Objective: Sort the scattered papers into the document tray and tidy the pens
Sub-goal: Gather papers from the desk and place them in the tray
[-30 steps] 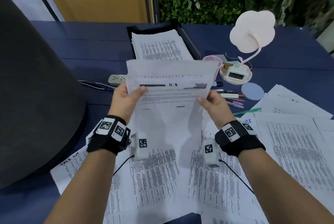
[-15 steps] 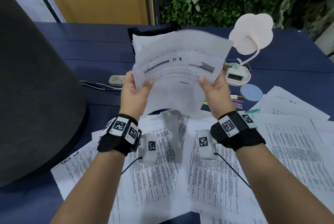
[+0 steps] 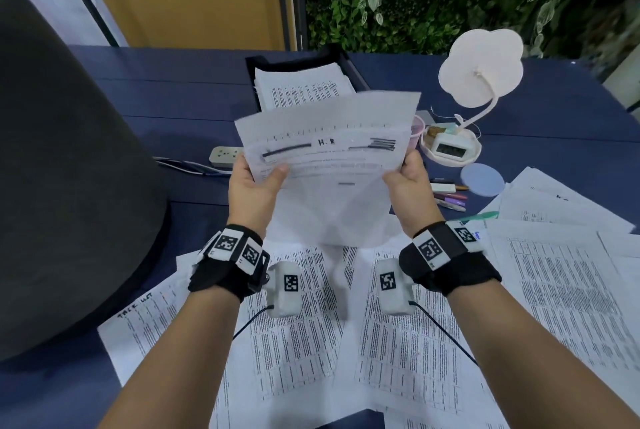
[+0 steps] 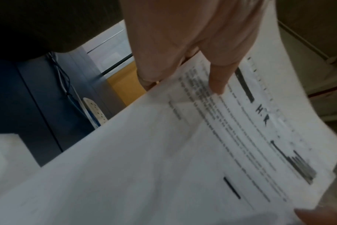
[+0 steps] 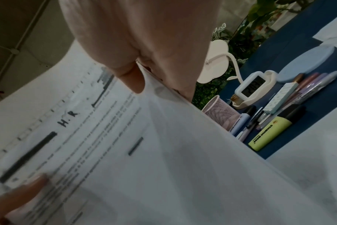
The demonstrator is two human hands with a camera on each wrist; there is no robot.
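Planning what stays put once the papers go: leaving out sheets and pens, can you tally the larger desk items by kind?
Document tray: 1
Pink mesh pen cup: 1
Cloud-shaped lamp: 1
Digital clock: 1
Blue round coaster: 1
Power strip: 1
Total: 6
Small bits among the pens and the large dark shape at left are not counted.

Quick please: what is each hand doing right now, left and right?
Left hand: grips the left edge of the white printed paper sheets marked "H.R".
Right hand: grips the right edge of the same sheets.
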